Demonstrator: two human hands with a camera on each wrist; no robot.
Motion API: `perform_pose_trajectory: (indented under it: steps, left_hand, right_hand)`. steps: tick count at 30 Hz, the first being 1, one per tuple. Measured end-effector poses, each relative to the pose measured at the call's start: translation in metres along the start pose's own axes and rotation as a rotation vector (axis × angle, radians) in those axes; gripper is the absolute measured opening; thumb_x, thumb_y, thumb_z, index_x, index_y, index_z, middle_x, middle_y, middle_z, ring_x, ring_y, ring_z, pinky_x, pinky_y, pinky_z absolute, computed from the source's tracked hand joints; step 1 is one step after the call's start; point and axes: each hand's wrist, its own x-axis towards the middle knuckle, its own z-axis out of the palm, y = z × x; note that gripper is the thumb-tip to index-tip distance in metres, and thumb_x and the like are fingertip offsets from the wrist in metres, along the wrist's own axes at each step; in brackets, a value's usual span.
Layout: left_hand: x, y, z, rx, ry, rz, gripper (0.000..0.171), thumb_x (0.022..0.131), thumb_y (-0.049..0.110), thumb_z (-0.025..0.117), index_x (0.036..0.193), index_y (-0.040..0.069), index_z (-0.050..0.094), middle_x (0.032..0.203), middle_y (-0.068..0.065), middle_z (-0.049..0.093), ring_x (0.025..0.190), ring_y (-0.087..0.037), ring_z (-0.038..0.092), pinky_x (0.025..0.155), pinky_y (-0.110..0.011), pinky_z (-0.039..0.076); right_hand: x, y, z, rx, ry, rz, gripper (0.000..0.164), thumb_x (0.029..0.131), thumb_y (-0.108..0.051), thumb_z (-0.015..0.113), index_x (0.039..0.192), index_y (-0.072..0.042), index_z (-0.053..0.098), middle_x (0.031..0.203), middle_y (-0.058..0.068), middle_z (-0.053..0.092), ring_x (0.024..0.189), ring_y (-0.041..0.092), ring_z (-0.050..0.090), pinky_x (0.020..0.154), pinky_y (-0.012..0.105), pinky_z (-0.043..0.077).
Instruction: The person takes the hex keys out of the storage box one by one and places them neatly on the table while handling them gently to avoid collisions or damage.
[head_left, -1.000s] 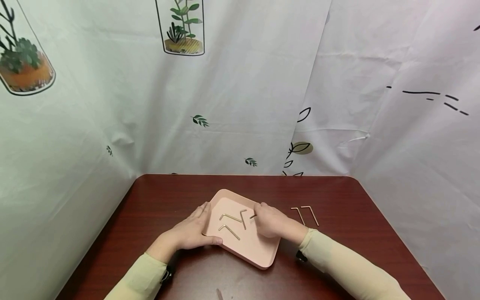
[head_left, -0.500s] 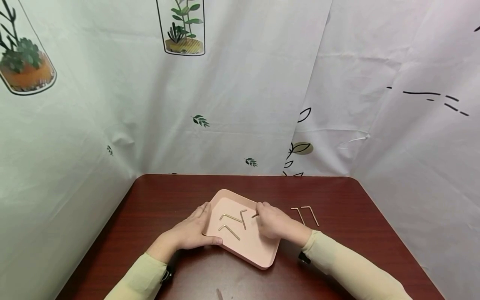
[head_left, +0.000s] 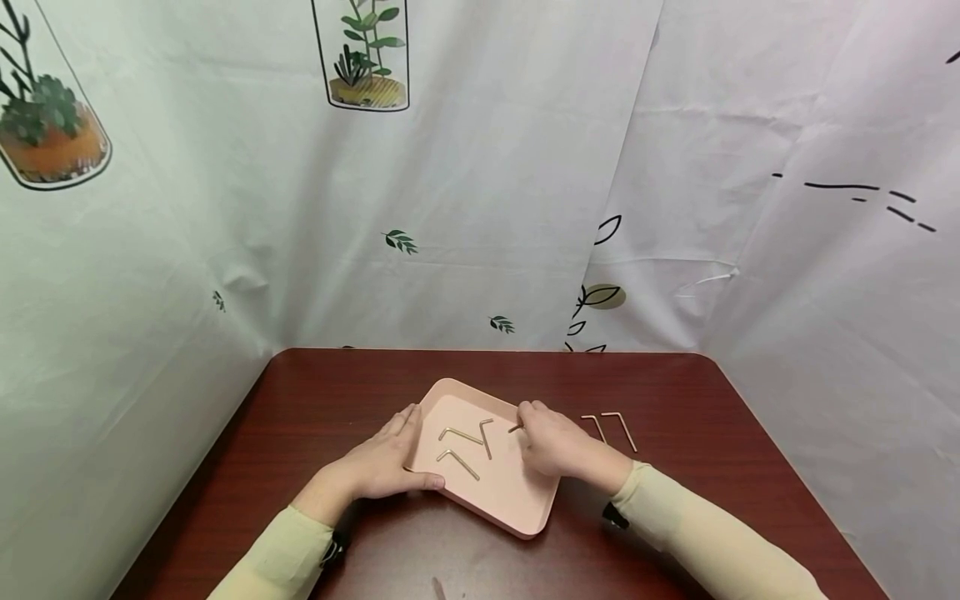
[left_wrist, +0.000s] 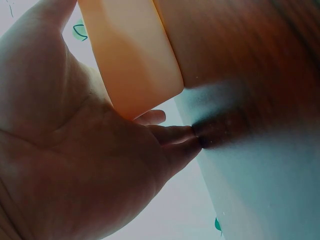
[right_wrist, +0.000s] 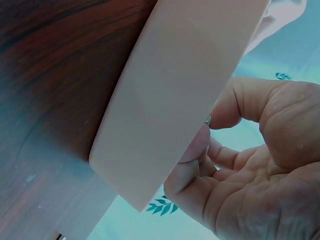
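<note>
A pink rectangular tray [head_left: 491, 496] sits turned at an angle on the table. My left hand [head_left: 375, 467] holds its left corner, thumb on the near rim and fingers along the left wall. Above the tray's right part, my right hand [head_left: 553, 442] pinches a brass-coloured hex key [head_left: 515, 427]; most of that key is hidden by the fingers. In the right wrist view, only a small metal tip [right_wrist: 207, 120] shows between thumb and fingertips. Three hex keys lie inside the tray: a far left one [head_left: 461, 435], a middle one [head_left: 487, 440] and a nearer one [head_left: 459, 465].
Two more hex keys, an inner one [head_left: 596, 427] and an outer one [head_left: 622, 428], lie on the dark red table [head_left: 675, 492] right of the tray, partly behind my right forearm. White printed curtains [head_left: 480, 167] stand behind and at both sides.
My right hand has shifted slightly to the right with the hex key between its fingers. The left hand, the tray and the lying keys stay in place.
</note>
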Motion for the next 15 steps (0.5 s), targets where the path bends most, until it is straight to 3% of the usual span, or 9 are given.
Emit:
perform_pose_trajectory:
  steps: [8, 15]
  left_hand:
    - [-0.001, 0.002, -0.001, -0.006, -0.002, 0.011, 0.138, 0.089, 0.077, 0.078, 0.172, -0.014, 0.015, 0.179, -0.035, 0.018, 0.166, -0.052, 0.021, 0.131, -0.062, 0.028]
    - [-0.001, 0.002, -0.002, -0.007, 0.000, 0.018, 0.138, 0.090, 0.077, 0.078, 0.171, -0.014, 0.015, 0.178, -0.036, 0.019, 0.166, -0.052, 0.021, 0.131, -0.063, 0.029]
  right_hand:
    - [-0.004, 0.002, -0.009, 0.007, 0.027, 0.018, 0.017, 0.098, 0.000, 0.074, 0.106, -0.007, 0.060, 0.097, 0.007, 0.059, 0.082, 0.022, 0.060, 0.076, 0.043, 0.056]
    - [-0.007, 0.005, -0.017, -0.002, 0.035, 0.034, 0.024, 0.092, 0.001, 0.077, 0.108, -0.008, 0.062, 0.100, 0.006, 0.060, 0.084, 0.021, 0.061, 0.078, 0.043, 0.056]
